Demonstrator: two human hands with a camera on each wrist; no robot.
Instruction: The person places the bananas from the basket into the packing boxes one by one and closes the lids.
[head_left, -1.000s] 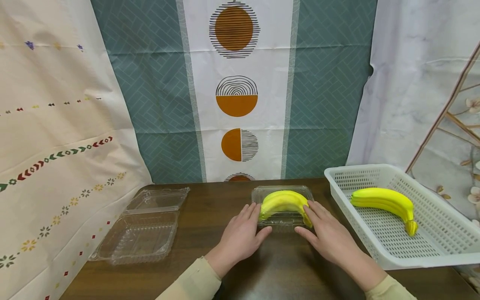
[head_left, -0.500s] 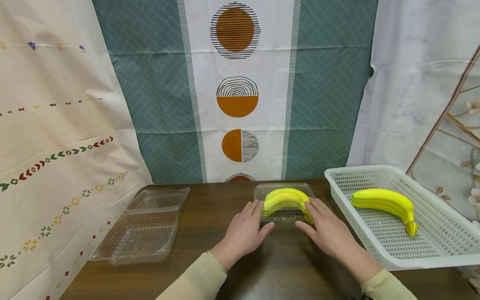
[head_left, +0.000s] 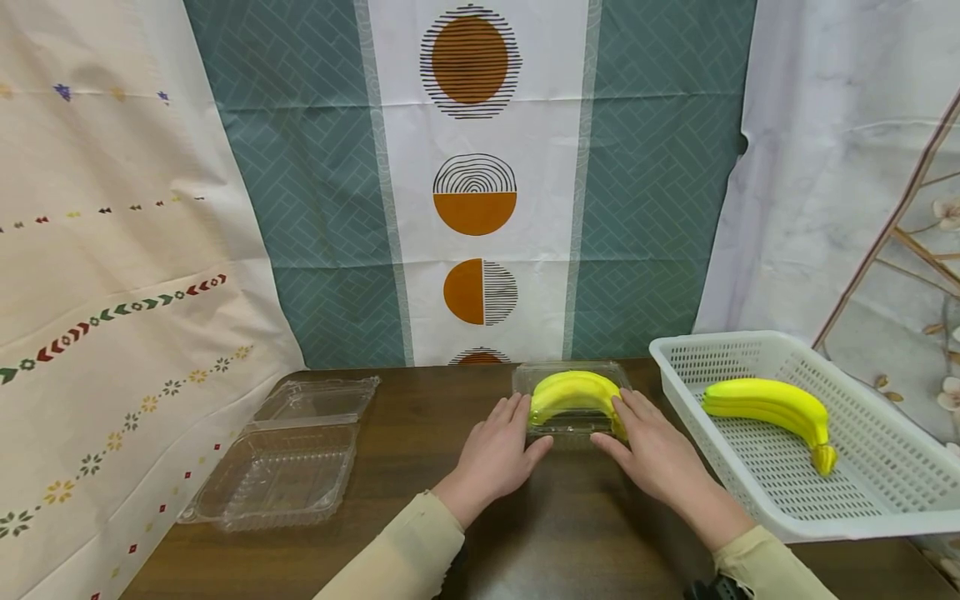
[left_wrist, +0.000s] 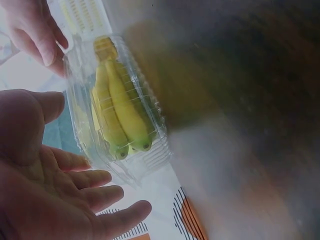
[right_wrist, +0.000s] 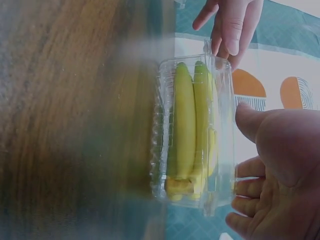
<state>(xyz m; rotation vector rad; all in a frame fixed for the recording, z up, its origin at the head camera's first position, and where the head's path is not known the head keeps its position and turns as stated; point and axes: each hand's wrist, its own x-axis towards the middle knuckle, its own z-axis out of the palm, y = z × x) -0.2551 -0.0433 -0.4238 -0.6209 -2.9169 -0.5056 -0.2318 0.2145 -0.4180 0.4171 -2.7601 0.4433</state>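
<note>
A clear plastic clamshell box (head_left: pixel 522 383) lies closed on the brown table with a bunch of bananas (head_left: pixel 573 386) inside. In the left wrist view the bananas (left_wrist: pixel 122 105) show through the box's ribbed side. My left hand (head_left: pixel 495 454) touches the box's near left corner with straight fingertips, thumb held apart. At the near right corner my right hand (head_left: pixel 663 458) rests its extended fingers on the box in the same way. Neither hand curls round anything. From the right wrist view, the lid's rim (right_wrist: pixel 209 150) stands along the box's length.
Another clear clamshell box (head_left: pixel 288 467) lies with its lid raised back at the table's left. To the right, a white perforated basket (head_left: pixel 885 417) holds a second bunch of bananas (head_left: pixel 772 404). Patterned cloths (head_left: pixel 315 208) hang behind the table and at both sides.
Both hands have pushed the closed box of bananas slightly away from me and a little to the right. The basket and the other box stay where they were.
</note>
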